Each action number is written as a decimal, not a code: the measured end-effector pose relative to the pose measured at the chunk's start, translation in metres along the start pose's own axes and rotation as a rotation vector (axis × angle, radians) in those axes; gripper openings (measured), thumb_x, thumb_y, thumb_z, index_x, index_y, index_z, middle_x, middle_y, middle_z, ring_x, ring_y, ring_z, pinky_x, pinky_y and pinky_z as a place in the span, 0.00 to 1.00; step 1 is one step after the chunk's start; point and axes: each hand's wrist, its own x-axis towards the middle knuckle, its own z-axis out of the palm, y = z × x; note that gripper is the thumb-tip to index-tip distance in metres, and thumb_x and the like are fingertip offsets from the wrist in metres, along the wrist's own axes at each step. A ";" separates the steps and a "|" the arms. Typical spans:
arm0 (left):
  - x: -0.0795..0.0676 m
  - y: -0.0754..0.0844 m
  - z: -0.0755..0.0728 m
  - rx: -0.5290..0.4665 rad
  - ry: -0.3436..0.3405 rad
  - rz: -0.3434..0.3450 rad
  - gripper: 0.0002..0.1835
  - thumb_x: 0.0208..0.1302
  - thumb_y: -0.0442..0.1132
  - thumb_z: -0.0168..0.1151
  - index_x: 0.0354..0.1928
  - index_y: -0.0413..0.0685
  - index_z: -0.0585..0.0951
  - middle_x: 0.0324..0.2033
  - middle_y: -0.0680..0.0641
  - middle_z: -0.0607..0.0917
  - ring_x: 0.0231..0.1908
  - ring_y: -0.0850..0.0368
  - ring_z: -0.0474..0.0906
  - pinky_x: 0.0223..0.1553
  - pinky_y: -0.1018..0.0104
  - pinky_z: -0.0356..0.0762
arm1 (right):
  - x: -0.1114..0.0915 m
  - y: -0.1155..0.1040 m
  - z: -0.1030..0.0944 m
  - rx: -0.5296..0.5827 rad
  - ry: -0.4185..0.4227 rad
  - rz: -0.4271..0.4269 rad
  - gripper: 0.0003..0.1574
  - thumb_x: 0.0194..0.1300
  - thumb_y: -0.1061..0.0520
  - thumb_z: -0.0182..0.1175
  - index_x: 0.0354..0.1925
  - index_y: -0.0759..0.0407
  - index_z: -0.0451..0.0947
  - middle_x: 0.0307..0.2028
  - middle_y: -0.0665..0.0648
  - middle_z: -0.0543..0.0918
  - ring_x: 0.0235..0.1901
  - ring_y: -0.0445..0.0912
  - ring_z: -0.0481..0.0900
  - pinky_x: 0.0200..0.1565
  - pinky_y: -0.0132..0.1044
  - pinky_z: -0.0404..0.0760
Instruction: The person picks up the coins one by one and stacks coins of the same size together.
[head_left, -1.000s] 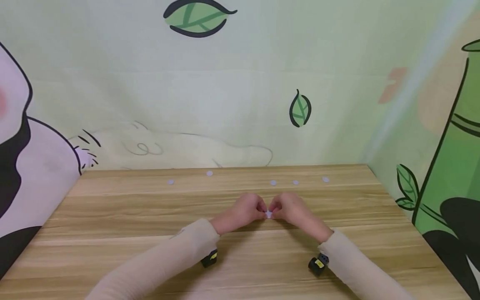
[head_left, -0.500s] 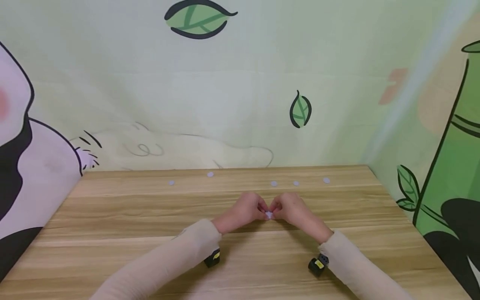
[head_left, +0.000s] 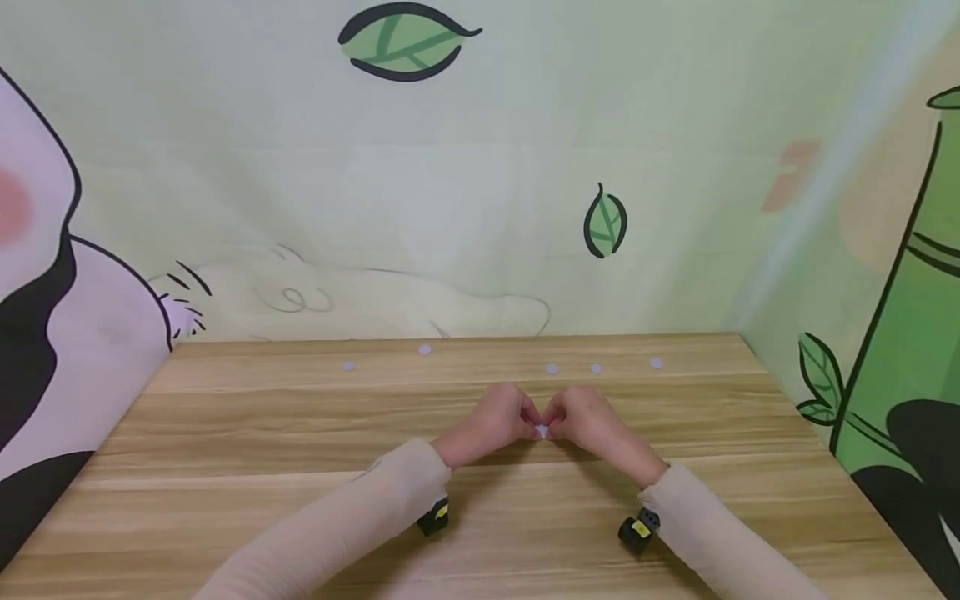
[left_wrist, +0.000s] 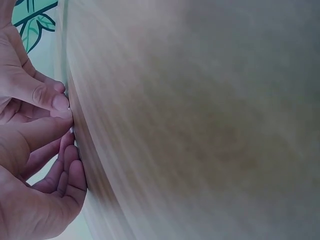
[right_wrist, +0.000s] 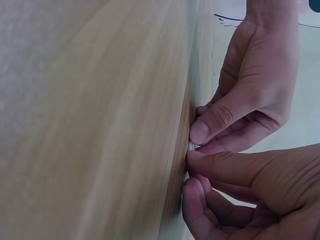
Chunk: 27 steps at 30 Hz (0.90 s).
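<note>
In the head view, a small pale lilac piece, flat and thin (head_left: 542, 431), sits between my two hands just above or on the wooden table. My left hand (head_left: 501, 413) pinches its left side between thumb and fingers. From the other side my right hand (head_left: 588, 414) pinches it the same way, the fingertips of both hands nearly meeting. Only a sliver of the piece (right_wrist: 192, 146) shows between the thumbs in the right wrist view; the fingers hide most of it. In the left wrist view the left thumb (left_wrist: 47, 131) lies close below the right thumb (left_wrist: 45, 94).
Several small pale discs lie along the back of the wooden table (head_left: 300, 533), two at left, including a disc (head_left: 425, 350), and others at right, including a disc (head_left: 656, 362). A printed cloth backdrop (head_left: 480, 183) rises behind the table's rear edge.
Both hands stay on the small pale piece, with barely visible finger movement. The whole head view has shifted slightly, so the scene sits a little farther right.
</note>
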 end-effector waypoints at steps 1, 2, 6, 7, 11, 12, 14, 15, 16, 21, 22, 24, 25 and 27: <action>0.000 0.000 0.001 0.000 -0.001 0.003 0.04 0.55 0.34 0.79 0.30 0.42 0.91 0.27 0.51 0.90 0.28 0.69 0.75 0.34 0.76 0.75 | 0.000 0.001 0.000 0.003 0.000 0.000 0.04 0.56 0.68 0.72 0.31 0.62 0.87 0.28 0.51 0.87 0.26 0.39 0.73 0.31 0.32 0.75; 0.001 0.000 0.001 -0.001 -0.002 0.007 0.04 0.54 0.34 0.79 0.30 0.42 0.91 0.27 0.51 0.90 0.28 0.69 0.75 0.34 0.76 0.75 | 0.000 0.002 0.001 0.007 -0.003 0.005 0.04 0.57 0.68 0.72 0.31 0.62 0.87 0.28 0.52 0.87 0.26 0.39 0.73 0.31 0.32 0.75; 0.004 0.002 0.004 0.012 -0.010 0.033 0.04 0.54 0.34 0.79 0.30 0.42 0.91 0.26 0.51 0.90 0.27 0.69 0.74 0.33 0.76 0.74 | -0.001 0.007 0.001 0.011 -0.011 0.014 0.04 0.56 0.68 0.71 0.31 0.62 0.87 0.28 0.52 0.88 0.27 0.40 0.74 0.32 0.33 0.75; 0.005 0.003 0.005 0.019 -0.012 0.032 0.04 0.54 0.34 0.79 0.30 0.42 0.91 0.26 0.51 0.90 0.27 0.69 0.74 0.32 0.76 0.74 | -0.001 0.008 0.000 0.011 -0.015 0.012 0.04 0.56 0.68 0.71 0.31 0.62 0.87 0.28 0.52 0.88 0.27 0.40 0.74 0.32 0.33 0.75; 0.009 0.009 0.006 0.039 -0.017 -0.007 0.05 0.53 0.36 0.80 0.29 0.44 0.91 0.26 0.52 0.90 0.28 0.68 0.76 0.34 0.75 0.75 | -0.003 0.012 -0.004 0.022 -0.032 0.008 0.05 0.56 0.69 0.71 0.32 0.62 0.87 0.29 0.52 0.88 0.28 0.40 0.75 0.33 0.34 0.76; 0.010 0.012 0.006 0.037 -0.021 -0.020 0.05 0.53 0.36 0.80 0.29 0.44 0.91 0.26 0.52 0.90 0.28 0.68 0.76 0.34 0.75 0.75 | -0.003 0.013 -0.005 0.025 -0.035 0.010 0.05 0.56 0.69 0.71 0.32 0.62 0.87 0.29 0.52 0.88 0.28 0.40 0.75 0.33 0.34 0.76; 0.012 0.015 0.007 0.030 -0.028 -0.039 0.04 0.54 0.36 0.79 0.29 0.44 0.91 0.26 0.52 0.90 0.28 0.67 0.76 0.34 0.75 0.75 | -0.003 0.015 -0.007 0.023 -0.034 0.012 0.05 0.56 0.69 0.70 0.32 0.62 0.87 0.29 0.53 0.87 0.28 0.40 0.75 0.33 0.34 0.77; 0.013 0.017 0.008 0.027 -0.028 -0.043 0.04 0.55 0.36 0.79 0.29 0.44 0.91 0.26 0.52 0.90 0.29 0.67 0.76 0.34 0.75 0.74 | -0.004 0.016 -0.008 0.023 -0.031 0.013 0.05 0.56 0.69 0.70 0.32 0.63 0.87 0.29 0.53 0.87 0.28 0.40 0.75 0.33 0.34 0.76; 0.014 0.018 0.009 0.019 -0.030 -0.050 0.04 0.55 0.36 0.79 0.30 0.43 0.91 0.26 0.52 0.90 0.29 0.67 0.76 0.34 0.76 0.74 | -0.004 0.017 -0.009 0.020 -0.027 0.009 0.05 0.56 0.69 0.70 0.32 0.63 0.87 0.29 0.53 0.87 0.27 0.40 0.75 0.32 0.34 0.76; 0.016 0.018 0.011 0.015 -0.016 -0.057 0.05 0.55 0.35 0.79 0.30 0.42 0.91 0.26 0.51 0.90 0.28 0.68 0.76 0.33 0.77 0.75 | -0.003 0.018 -0.011 0.025 -0.023 -0.004 0.04 0.56 0.69 0.71 0.32 0.63 0.88 0.29 0.53 0.88 0.26 0.39 0.73 0.30 0.31 0.74; 0.017 0.017 0.011 0.015 -0.019 -0.058 0.05 0.55 0.35 0.79 0.31 0.42 0.91 0.27 0.51 0.90 0.28 0.68 0.76 0.34 0.77 0.75 | -0.003 0.018 -0.011 0.025 -0.024 -0.005 0.04 0.56 0.69 0.71 0.32 0.63 0.88 0.29 0.53 0.88 0.25 0.39 0.73 0.29 0.31 0.74; 0.018 0.017 0.011 0.012 -0.022 -0.057 0.05 0.55 0.36 0.79 0.31 0.43 0.91 0.26 0.51 0.90 0.28 0.68 0.76 0.34 0.77 0.75 | -0.002 0.018 -0.011 0.034 -0.030 0.009 0.04 0.57 0.69 0.71 0.33 0.63 0.88 0.29 0.54 0.88 0.26 0.39 0.73 0.30 0.31 0.73; 0.018 0.016 0.011 0.009 -0.025 -0.058 0.05 0.55 0.36 0.79 0.31 0.43 0.91 0.26 0.51 0.90 0.28 0.68 0.76 0.34 0.77 0.75 | -0.002 0.018 -0.011 0.034 -0.032 0.012 0.04 0.57 0.69 0.71 0.33 0.63 0.88 0.29 0.54 0.88 0.26 0.40 0.73 0.30 0.31 0.73; 0.018 0.016 0.012 0.001 -0.029 -0.058 0.05 0.55 0.35 0.79 0.31 0.42 0.91 0.26 0.51 0.90 0.28 0.68 0.75 0.33 0.77 0.75 | -0.002 0.018 -0.011 0.028 -0.037 0.010 0.04 0.57 0.69 0.71 0.33 0.64 0.88 0.29 0.55 0.88 0.26 0.40 0.74 0.30 0.31 0.74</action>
